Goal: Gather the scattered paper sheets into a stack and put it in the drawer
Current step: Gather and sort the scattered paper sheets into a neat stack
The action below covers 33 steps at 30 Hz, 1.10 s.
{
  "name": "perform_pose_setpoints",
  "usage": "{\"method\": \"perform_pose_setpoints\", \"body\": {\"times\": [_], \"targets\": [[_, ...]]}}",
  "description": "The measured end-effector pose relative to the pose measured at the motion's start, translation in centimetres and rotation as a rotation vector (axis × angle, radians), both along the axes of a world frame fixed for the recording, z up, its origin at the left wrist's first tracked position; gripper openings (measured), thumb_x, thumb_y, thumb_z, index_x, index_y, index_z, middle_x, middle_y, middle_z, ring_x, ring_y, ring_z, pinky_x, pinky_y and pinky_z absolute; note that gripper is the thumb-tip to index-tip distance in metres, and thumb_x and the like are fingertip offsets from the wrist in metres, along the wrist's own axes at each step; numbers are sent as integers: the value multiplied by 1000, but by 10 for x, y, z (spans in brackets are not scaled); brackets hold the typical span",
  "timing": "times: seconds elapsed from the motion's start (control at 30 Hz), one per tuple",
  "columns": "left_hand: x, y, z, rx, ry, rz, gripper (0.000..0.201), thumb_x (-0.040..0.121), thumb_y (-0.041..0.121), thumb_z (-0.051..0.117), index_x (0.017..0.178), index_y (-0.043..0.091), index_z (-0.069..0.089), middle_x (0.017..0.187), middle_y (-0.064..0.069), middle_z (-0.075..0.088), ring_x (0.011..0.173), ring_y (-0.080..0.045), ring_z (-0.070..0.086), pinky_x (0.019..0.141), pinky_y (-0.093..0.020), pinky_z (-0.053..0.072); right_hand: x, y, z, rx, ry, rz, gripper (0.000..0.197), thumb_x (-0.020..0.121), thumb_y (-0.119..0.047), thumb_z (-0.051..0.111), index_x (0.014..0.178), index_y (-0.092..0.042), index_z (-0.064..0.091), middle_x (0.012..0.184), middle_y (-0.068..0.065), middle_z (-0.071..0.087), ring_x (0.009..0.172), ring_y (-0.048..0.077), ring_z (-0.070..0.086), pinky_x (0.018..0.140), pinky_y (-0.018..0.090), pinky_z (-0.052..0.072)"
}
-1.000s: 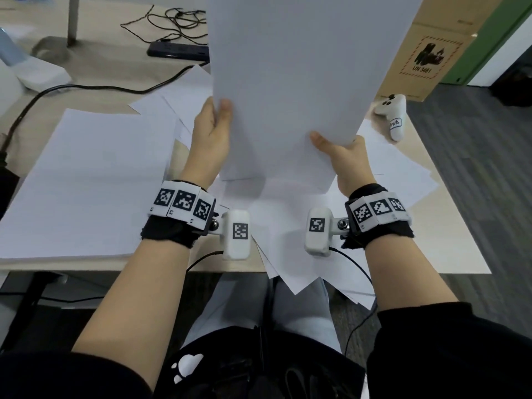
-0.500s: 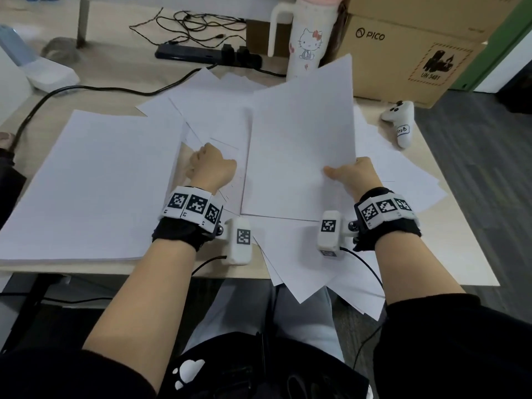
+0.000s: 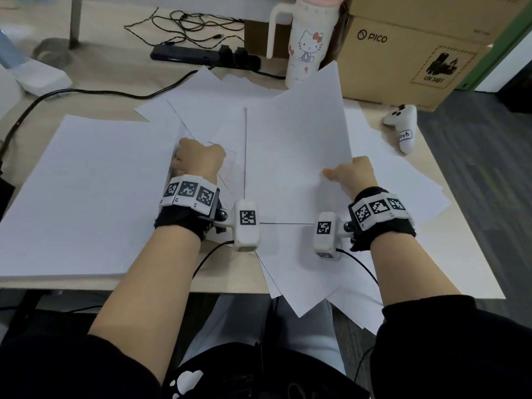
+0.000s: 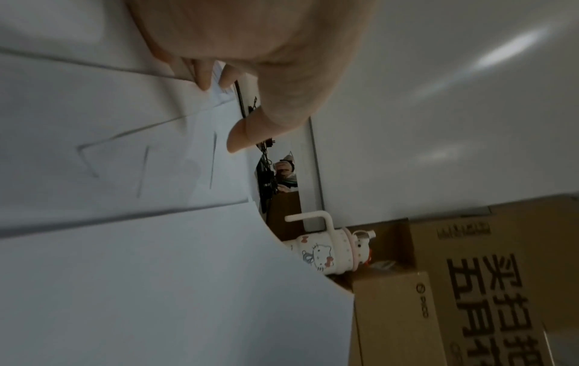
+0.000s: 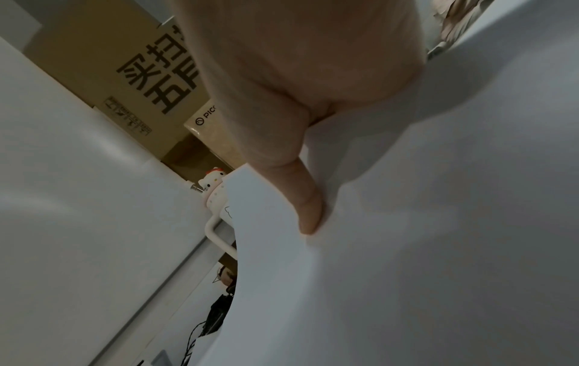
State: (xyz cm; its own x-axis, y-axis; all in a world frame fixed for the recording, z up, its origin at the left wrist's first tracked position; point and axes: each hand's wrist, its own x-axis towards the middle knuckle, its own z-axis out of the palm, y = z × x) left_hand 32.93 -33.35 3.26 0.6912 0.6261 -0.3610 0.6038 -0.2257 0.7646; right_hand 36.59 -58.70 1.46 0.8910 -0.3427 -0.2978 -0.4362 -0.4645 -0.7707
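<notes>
only the right wrist view shows the right hand [image 5: 301, 99] thumb pinching the paper sheets [image 3: 293, 156]; the left hand [image 3: 198, 161] curls, pinching sheet edges on the wooden desk [image 3: 472, 272].

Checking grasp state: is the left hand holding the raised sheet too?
No, only the right hand pinches the raised sheet; the left hand is beside it.
</notes>
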Motion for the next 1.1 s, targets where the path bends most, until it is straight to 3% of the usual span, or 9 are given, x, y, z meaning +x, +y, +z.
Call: {"method": "perform_pose_setpoints", "body": {"times": [0.17, 0.27, 0.47, 0.57, 0.63, 0.7, 0.87, 1.0, 1.1], "targets": [[11, 6, 1, -240, -103, 72, 81, 69, 22, 72, 139, 6, 34, 140, -12, 41, 128, -29, 40, 105, -42, 39, 5, -2, -2, 1, 20, 0, 62, 75, -15, 78, 126, 4, 49, 124, 14, 59, 110, 25, 58, 81, 27, 43], [17, 7, -3, -338, -189, 97, 81, 82, 10, 67, 147, 4, 20, 131, -6, 44, 116, -21, 45, 102, -35, 41, 6, -7, -2, 13, 36, 2, 65, 73, -15, 79, 127, 4, 49, 124, 14, 59, 114, 28, 57, 87, 30, 44], [20, 5, -4, -429, -269, 189, 69, 84, 7, 63, 141, 2, 24, 95, 2, 49, 86, -16, 53, 70, -30, 49, 4, -8, 3, 41, 5, 4, 55, 76, -12, 76, 123, 4, 51, 118, 13, 62, 106, 26, 59, 78, 26, 40], [20, 6, -7, -453, -257, 107, 56, 73, 18, 73, 123, 5, 53, 106, -5, 65, 99, -26, 64, 84, -40, 55, 4, -6, 5, 85, -1, 19, 50, 77, -9, 76, 119, 5, 54, 117, 15, 63, 96, 23, 58, 76, 27, 40], [22, 5, -8, -434, -226, 53, 45, 72, 27, 74, 107, 7, 55, 105, -3, 62, 98, -25, 62, 89, -41, 52, 3, -5, 5, 91, 6, 15, 49, 77, -10, 76, 119, 5, 54, 118, 15, 62, 99, 24, 58, 78, 27, 39], [21, 1, -2, -429, -242, -7, 14, 87, 20, 63, 90, 11, 53, 96, -4, 55, 90, -21, 55, 85, -35, 48, 3, -5, 5, 92, 13, 2, 52, 78, -11, 76, 121, 4, 52, 118, 14, 61, 103, 25, 57, 79, 27, 38], [13, 2, 20, -346, -462, -92, 7, 94, 14, 56, 99, 13, 61, 97, -3, 64, 93, -19, 62, 88, -35, 52, 1, -10, 10, 89, 10, -16, 43, 78, -8, 75, 115, 5, 57, 109, 13, 63, 98, 23, 57, 78, 26, 38], [3, 12, 44, -394, -682, -46, 9, 95, 9, 56, 98, 14, 63, 96, 3, 68, 86, -7, 67, 75, -21, 55, 1, -11, 10, 87, -10, -41, 44, 77, -7, 75, 115, 5, 58, 112, 15, 64, 91, 21, 55, 76, 27, 40], [-4, 16, 45, -394, -683, -43, 9, 94, 8, 58, 96, 16, 63, 94, 6, 67, 83, -5, 67, 76, -22, 56, 0, -7, 9, 101, -32, -50, 49, 76, -8, 75, 120, 4, 54, 107, 11, 61, 91, 21, 55, 76, 27, 41]]}}
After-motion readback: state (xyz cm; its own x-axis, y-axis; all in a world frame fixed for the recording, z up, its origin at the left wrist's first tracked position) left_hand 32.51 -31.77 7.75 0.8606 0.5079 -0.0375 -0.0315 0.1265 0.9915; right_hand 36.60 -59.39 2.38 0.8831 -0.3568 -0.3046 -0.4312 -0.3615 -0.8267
